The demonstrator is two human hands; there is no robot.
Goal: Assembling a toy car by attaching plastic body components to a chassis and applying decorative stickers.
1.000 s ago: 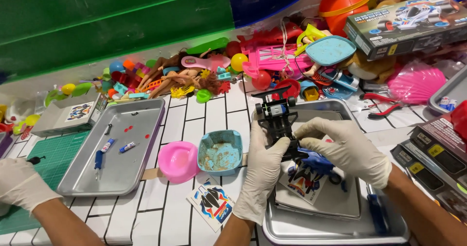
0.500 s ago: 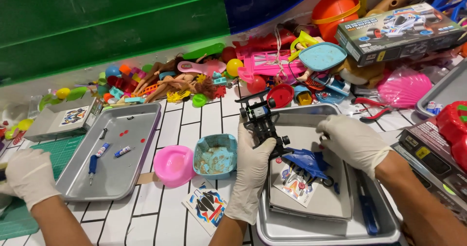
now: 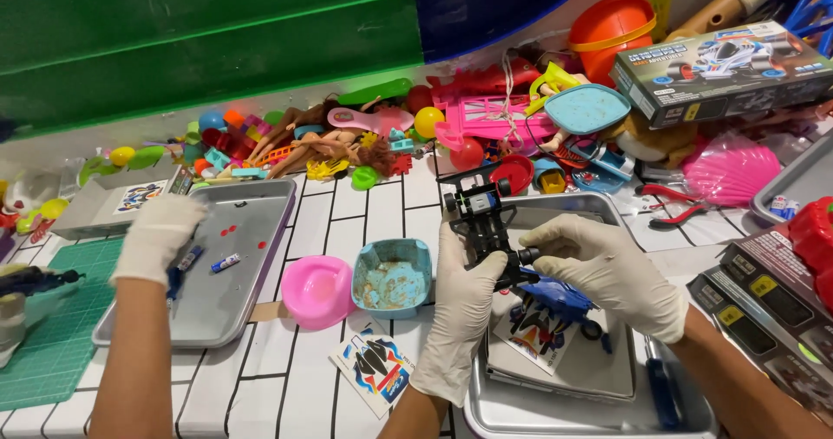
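My left hand (image 3: 460, 317) and my right hand (image 3: 612, 274), both in white gloves, hold a black toy car chassis (image 3: 482, 222) above a metal tray (image 3: 521, 413). The left hand grips it from below. The right hand's fingers pinch the chassis's near end at a small wheel. Under the hands in the tray lie a blue car body shell (image 3: 555, 296) and a printed booklet (image 3: 564, 361). A blue screwdriver (image 3: 661, 391) lies at the tray's right side.
Another person's gloved hand (image 3: 156, 235) reaches over a second metal tray (image 3: 252, 231) holding small parts. A pink toy potty (image 3: 317, 290), a blue bowl (image 3: 392, 276) and a sticker sheet (image 3: 375, 368) lie between the trays. Toys (image 3: 486, 118) and a model car box (image 3: 720, 70) crowd the back.
The other person's gloved hand has moved from the front left corner up over the left tray. My hands still hold the chassis, with the right hand now pinching its near end.
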